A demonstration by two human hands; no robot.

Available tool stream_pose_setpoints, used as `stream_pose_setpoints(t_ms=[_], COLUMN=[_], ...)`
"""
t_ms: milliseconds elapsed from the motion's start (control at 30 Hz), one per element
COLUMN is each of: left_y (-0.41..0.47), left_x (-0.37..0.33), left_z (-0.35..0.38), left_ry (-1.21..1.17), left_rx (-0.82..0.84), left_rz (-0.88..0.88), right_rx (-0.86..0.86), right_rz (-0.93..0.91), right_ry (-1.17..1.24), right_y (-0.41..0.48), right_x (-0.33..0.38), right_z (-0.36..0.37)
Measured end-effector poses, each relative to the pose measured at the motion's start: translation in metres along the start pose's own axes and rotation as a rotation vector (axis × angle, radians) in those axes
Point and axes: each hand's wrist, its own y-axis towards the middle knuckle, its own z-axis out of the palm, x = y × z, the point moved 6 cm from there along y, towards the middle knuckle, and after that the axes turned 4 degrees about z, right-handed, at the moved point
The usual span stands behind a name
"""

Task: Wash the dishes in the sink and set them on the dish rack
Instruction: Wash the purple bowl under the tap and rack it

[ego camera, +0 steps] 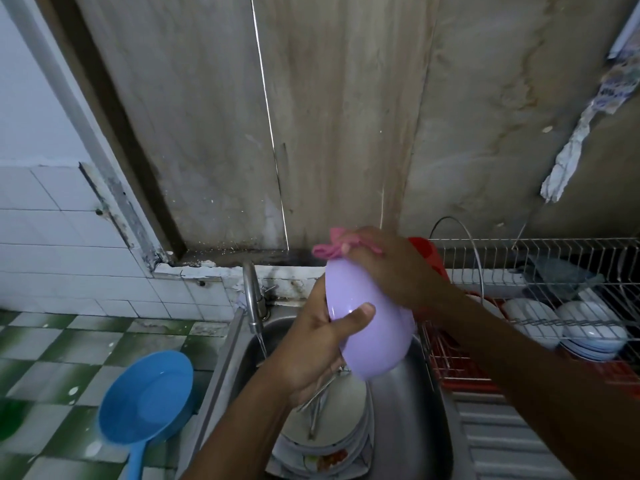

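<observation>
Left hand (322, 344) is gripping a bowl (377, 341) over the sink (415, 410), with the rack (554, 251) sitting at 3 o'clock. It is showing glossy, plain lilac, tilted on edge. Right hand (391, 268) is clutching a pink cloth (329, 245) against its 12 o'clock rim.

No text can be read. The printed strip (614, 85), up and right of the fingers (372, 237) of the right hand (398, 268), bears only blurred marks.
</observation>
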Motion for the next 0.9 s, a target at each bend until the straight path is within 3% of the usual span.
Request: stream_pose_setpoints(t_ms=[33,200,367,467,633,800,900], left_y=[-0.002,-0.009,-0.009,-0.006,0.016,0.026,0.033], left_x=[0.002,0.005,0.000,0.000,-0.005,-0.020,-0.016], left_z=[-0.003,-0.001,-0.003,0.001,0.001,0.001,0.002], left_ry=[-0.007,-0.001,0.023,0.031,-0.214,-0.706,-0.733], left_rx=[-0.007,0.003,0.021,0.024,-0.030,0.042,-0.064], left_rz=[-0.006,-0.027,-0.026,-0.033,-0.138,-0.084,-0.095], right_rx=[0.018,0.012,-0.040,0.001,-0.226,-0.347,-0.471], right_rz=[-0.094,0.224,-0.031,0.137,-0.297,-0.331,-0.401], right_ry=[0.002,0.183,0.081,0.036,-0.307,-0.471,-0.421], right_y=[-0.007,-0.002,-0.020,-0.010,-0.020,-0.055,-0.072], right_x=[0.004,-0.025,-0.005,-0.020,0.017,0.038,0.022], right_z=[0.008,-0.004,0.001,-0.005,0.008,0.019,0.030])
